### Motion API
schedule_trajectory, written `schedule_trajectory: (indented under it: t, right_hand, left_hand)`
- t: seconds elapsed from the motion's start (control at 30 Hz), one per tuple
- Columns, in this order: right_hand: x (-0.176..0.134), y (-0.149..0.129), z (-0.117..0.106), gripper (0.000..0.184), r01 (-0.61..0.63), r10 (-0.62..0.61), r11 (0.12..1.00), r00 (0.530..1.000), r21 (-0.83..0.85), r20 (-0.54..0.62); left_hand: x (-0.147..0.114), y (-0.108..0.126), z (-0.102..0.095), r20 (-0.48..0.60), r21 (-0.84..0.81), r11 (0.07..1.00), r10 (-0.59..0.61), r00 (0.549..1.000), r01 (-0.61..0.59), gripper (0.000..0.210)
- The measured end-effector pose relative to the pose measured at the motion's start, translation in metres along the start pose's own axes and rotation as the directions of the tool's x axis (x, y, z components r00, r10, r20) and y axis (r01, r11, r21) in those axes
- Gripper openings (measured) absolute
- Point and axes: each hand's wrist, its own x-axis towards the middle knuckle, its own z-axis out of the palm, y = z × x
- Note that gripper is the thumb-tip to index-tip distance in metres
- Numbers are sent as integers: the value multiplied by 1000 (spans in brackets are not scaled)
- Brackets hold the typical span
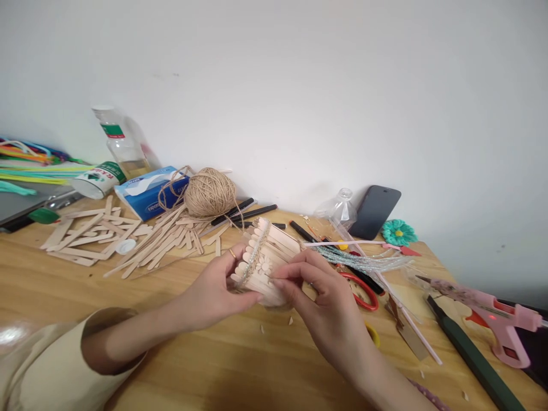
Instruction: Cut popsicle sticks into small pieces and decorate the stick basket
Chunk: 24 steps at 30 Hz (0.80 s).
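Note:
Between my hands is a small box made of wooden craft sticks [278,248], tilted above the table. Twine and a pale glittery strand run along its rounded stick ends, and a wooden flower [264,264] sits on the side facing me. My left hand [225,279] grips the box from the left, thumb along its lower edge. My right hand [317,285] is at the box's right side, thumb and index fingertip pinched together beside the flower. Whatever may lie between those fingertips is too small to make out.
A twine ball [209,192], loose craft sticks [171,242] and a tissue pack [149,194] lie behind on the left. To the right are red-handled scissors [369,305], a phone [377,211], a plastic bottle [343,208], a green cutter [471,354] and a pink glue gun [492,314] with a red light.

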Motion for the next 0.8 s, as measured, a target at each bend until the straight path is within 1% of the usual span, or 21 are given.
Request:
schedule_trajectory:
  t: [0.13, 0.27, 0.33, 0.4, 0.47, 0.53, 0.63, 0.8]
  right_hand:
    - [0, -1, 0, 14, 45, -45, 999, 999, 19, -18]
    - [0, -1, -2, 15, 65, -64, 997, 997, 36, -44]
    - [-1, 0, -2, 14, 96, -95, 995, 993, 9, -67]
    - [-1, 0, -3, 13, 154, -157, 987, 985, -46, -71]
    - [-2, 1, -3, 15, 220, -226, 970, 973, -104, -50]
    - [-2, 2, -3, 16, 262, -267, 954, 964, -144, -19]
    - [-2, 3, -2, 15, 278, -284, 945, 959, -174, -11]
    - [-1, 4, -1, 14, 296, -309, 935, 950, -193, -41]
  left_hand:
    - [1, -1, -1, -22, -28, 1000, -2, 1000, 2, 48]
    - [0, -2, -2, -31, -55, 999, -4, 1000, 2, 49]
    - [0, -3, -2, -35, -60, 998, 5, 999, -7, 48]
    - [0, -3, -2, -37, -62, 998, 13, 999, -15, 48]
    - [0, -2, -2, -33, -69, 997, 13, 999, -15, 48]
    - [1, -2, -2, -28, -75, 997, 12, 1000, -14, 49]
    - [1, -2, -2, -33, -70, 997, 9, 999, -11, 49]
    - [0, -1, -3, -34, -63, 998, 25, 999, -27, 50]
